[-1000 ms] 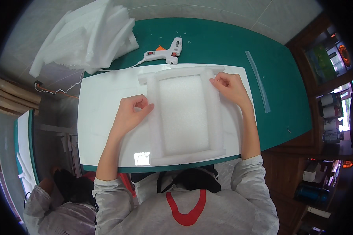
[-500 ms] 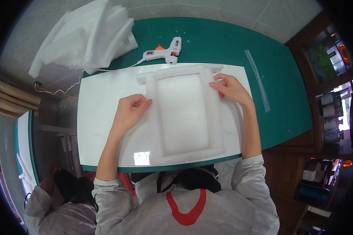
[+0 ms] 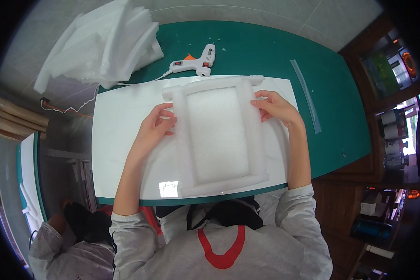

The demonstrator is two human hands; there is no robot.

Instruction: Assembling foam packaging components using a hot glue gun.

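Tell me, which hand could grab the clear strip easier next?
Right, probably: the right hand is nearer the clear strip, while the left hand is across the foam frame from it.

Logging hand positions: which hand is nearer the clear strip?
Right. The right hand is left of the clear strip; the left hand is farther, left of the foam frame.
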